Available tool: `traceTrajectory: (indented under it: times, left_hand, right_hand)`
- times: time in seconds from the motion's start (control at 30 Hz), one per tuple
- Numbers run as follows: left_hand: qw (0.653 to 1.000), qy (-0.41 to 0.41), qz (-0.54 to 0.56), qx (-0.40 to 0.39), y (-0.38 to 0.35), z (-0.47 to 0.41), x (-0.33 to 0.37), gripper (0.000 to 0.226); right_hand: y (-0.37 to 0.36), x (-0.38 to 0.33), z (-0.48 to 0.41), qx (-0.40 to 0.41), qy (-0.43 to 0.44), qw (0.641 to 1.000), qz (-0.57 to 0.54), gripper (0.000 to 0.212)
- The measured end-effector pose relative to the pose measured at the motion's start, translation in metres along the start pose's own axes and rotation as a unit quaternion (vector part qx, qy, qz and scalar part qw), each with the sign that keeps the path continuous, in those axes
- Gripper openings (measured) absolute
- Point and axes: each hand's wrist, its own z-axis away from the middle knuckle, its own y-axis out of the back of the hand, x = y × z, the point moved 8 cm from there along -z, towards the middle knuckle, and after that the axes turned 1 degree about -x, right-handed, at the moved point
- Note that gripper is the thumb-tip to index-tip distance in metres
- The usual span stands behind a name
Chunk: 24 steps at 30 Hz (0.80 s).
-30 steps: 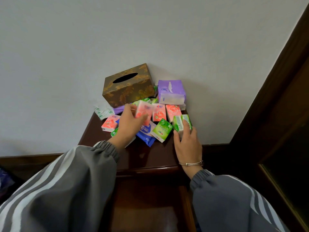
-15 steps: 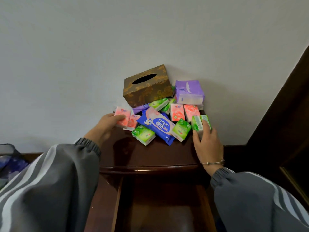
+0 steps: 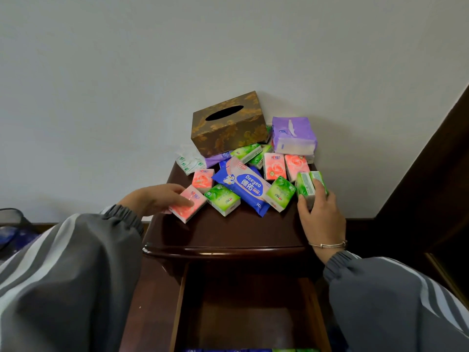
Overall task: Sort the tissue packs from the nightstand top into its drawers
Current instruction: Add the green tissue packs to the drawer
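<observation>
Pink rose-print plastic tissue pack (image 3: 189, 207) lies under the left hand (image 3: 154, 199), fingers stretched over it; any thumb pinch is hidden. The right hand (image 3: 323, 219) clasps two green tissue packs (image 3: 308, 186), probably gathering by colour. Between the hands, loose packs crowd the dark wooden nightstand (image 3: 228, 232). Below the wrists its drawer (image 3: 181, 313) gapes, ready.

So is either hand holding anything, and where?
Right hand grips a green pack by its near end. Left hand touches the top of a pink pack; grip unclear.
</observation>
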Motion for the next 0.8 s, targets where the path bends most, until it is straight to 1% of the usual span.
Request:
traceTrajectory:
  times: [0.07,0.1,0.13,0.17,0.2,0.23,0.27,0.3,0.37,0.43,0.5,0.53,0.63,0.67,0.7,0.8]
  left_hand:
    - [0.995,-0.006,-0.096,0.035,-0.001,0.001,0.013,0.047]
    - [0.983,-0.010,-0.166,0.076,0.001,0.002,0.020,0.056]
    - [0.963,-0.024,-0.235,0.130,0.003,0.005,0.031,0.064]
    - [0.939,-0.056,-0.287,0.180,0.002,0.010,0.045,0.070]
    - [0.920,-0.098,-0.317,0.209,-0.005,0.015,0.059,0.072]
    - [0.906,-0.137,-0.338,0.215,-0.016,0.018,0.069,0.073]
    - [0.895,-0.159,-0.364,0.203,-0.028,0.018,0.075,0.075]
    - [0.885,-0.161,-0.394,0.187,-0.040,0.017,0.076,0.080]
    - [0.869,-0.135,-0.444,0.172,-0.054,0.012,0.070,0.095]
    - [0.869,-0.125,-0.449,0.167,-0.063,0.009,0.063,0.103]
    - [0.875,-0.139,-0.432,0.167,-0.075,0.009,0.060,0.103]
    - [0.872,-0.153,-0.424,0.189,-0.079,0.012,0.061,0.101]
    - [0.833,-0.183,-0.420,0.310,-0.084,0.025,0.066,0.092]
    - [0.826,-0.183,-0.416,0.333,-0.085,0.029,0.067,0.088]
    - [0.830,-0.178,-0.405,0.340,-0.086,0.030,0.066,0.085]
    - [0.869,-0.149,-0.335,0.332,-0.079,0.035,0.064,0.086]
  right_hand:
    - [0.000,0.000,0.000,0.001,0.002,1.000,0.000,0.051]
    - [0.000,0.000,0.000,0.002,0.002,1.000,0.000,0.051]
    - [0.000,0.000,0.000,0.004,0.002,1.000,0.000,0.051]
    - [0.000,0.000,0.000,0.004,0.000,1.000,0.001,0.051]
    - [0.000,0.000,0.000,0.004,-0.001,1.000,0.001,0.051]
    - [0.001,0.000,0.000,0.005,-0.002,1.000,0.000,0.050]
    - [0.001,0.000,0.000,0.007,-0.002,1.000,-0.001,0.050]
    - [0.001,0.000,0.001,0.008,-0.002,1.000,-0.002,0.050]
    - [0.001,0.000,0.000,0.008,-0.002,1.000,-0.003,0.050]
    - [0.001,-0.001,0.000,0.006,-0.001,1.000,-0.004,0.050]
    - [0.003,-0.001,0.001,0.007,-0.001,1.000,-0.003,0.050]
    - [0.003,-0.001,0.001,0.007,-0.003,1.000,-0.003,0.051]
    - [0.003,-0.002,0.001,0.002,-0.004,1.000,-0.002,0.051]
    - [0.003,-0.002,0.001,0.001,-0.006,1.000,-0.002,0.051]
    - [0.004,-0.002,0.002,0.000,-0.008,1.000,-0.003,0.051]
    - [0.004,-0.002,0.002,-0.001,-0.009,1.000,-0.004,0.051]
